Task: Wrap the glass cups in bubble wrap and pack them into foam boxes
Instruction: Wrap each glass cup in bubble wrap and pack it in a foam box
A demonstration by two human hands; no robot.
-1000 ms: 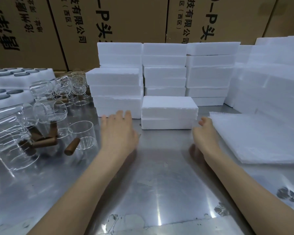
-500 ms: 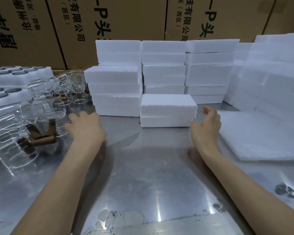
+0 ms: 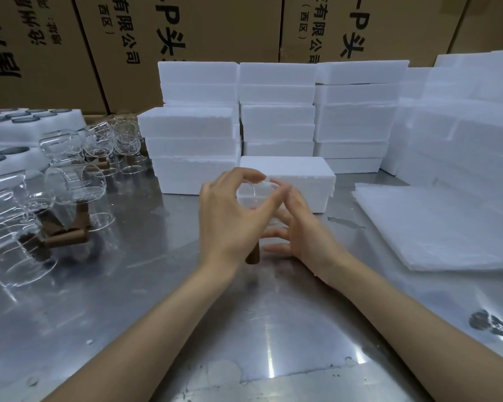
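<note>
Right now the left hand (image 3: 230, 216) is gripping a glass cup (image 3: 251, 198) above the metal table (image 3: 244, 329), the right hand (image 3: 299, 227) spreading open beside it, risking a slip from slick glass.

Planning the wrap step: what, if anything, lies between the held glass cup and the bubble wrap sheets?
Nothing visible. The left hand holds the glass cup at centre; only bare metal table separates it from the bubble wrap sheets to the right.

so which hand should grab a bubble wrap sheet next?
Right hand: its fingers are spread and loose, nearer the bubble wrap stack on that side. The left hand grips the glass cup.
</note>
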